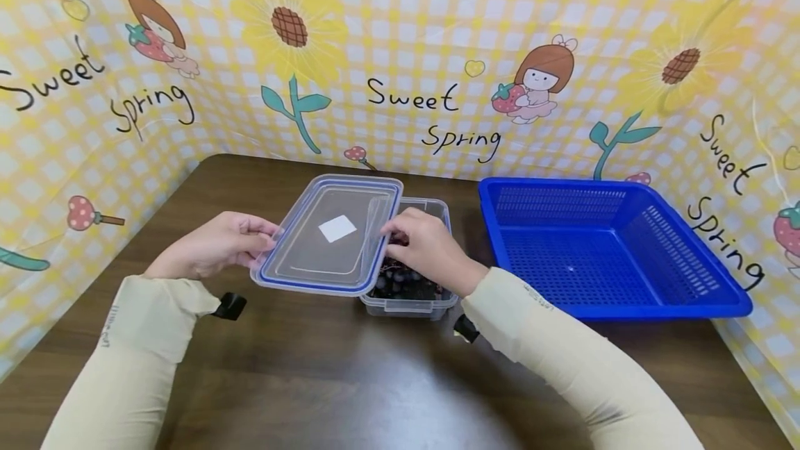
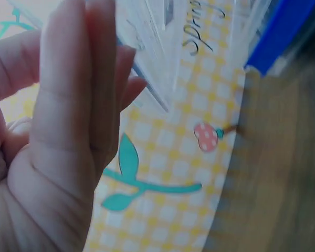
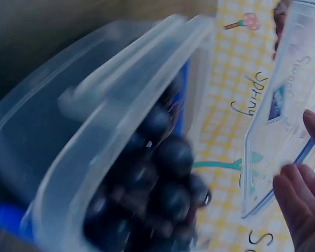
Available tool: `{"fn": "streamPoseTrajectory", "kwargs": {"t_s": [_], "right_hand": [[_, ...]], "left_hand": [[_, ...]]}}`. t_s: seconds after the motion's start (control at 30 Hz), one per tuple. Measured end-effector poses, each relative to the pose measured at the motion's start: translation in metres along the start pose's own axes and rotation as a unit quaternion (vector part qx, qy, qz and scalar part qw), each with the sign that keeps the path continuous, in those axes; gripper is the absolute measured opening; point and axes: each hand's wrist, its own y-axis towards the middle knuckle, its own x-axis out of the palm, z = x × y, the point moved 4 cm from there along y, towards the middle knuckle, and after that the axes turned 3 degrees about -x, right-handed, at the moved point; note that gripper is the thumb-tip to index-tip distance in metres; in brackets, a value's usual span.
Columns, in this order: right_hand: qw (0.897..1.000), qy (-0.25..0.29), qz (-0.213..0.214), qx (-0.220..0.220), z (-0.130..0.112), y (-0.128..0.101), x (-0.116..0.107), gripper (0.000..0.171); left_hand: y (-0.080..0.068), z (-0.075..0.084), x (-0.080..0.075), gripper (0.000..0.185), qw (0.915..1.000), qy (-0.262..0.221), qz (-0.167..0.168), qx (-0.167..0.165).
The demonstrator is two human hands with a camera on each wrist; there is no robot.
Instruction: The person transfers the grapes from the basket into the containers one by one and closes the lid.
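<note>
My left hand [image 1: 221,245] pinches the left edge of a clear plastic lid [image 1: 312,252] with a blue seal and a white square label. The right hand [image 1: 431,248] has its thumb and fingers on either side of the lid's right edge, also seen in the right wrist view. Held tilted, the lid overlaps the left side of a clear plastic container [image 1: 415,307] on the table. Dark grapes [image 3: 170,157] fill that container, partly hidden by the lid and right hand in the head view. In the left wrist view, my left hand [image 2: 68,115] covers much of the scene.
A blue perforated plastic basket [image 1: 562,255] stands to the right of the container. The brown wooden table [image 1: 300,367] is bordered by a yellow checked cloth [image 1: 400,40] at the back and sides. Black straps [image 1: 230,305] hang at both wrists.
</note>
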Motion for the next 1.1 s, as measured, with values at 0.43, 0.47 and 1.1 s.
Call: {"fn": "streamPoseTrajectory", "kwargs": {"t_s": [0.43, 0.47, 1.1], "right_hand": [[0.957, -0.169, 0.157, -0.175, 0.014, -0.025, -0.043, 0.026], [0.957, -0.166, 0.163, -0.175, 0.016, -0.026, -0.044, 0.028], [0.98, 0.111, 0.158, 0.05, 0.057, -0.03, -0.055, 0.023]], "left_hand": [[0.018, 0.049, 0.04, 0.035, 0.9915, -0.043, 0.117, 0.036], [0.019, 0.051, 0.043, 0.037, 0.9902, -0.053, 0.121, 0.045], [0.065, 0.028, 0.072, 0.036, 0.9388, -0.047, 0.129, 0.316]]}}
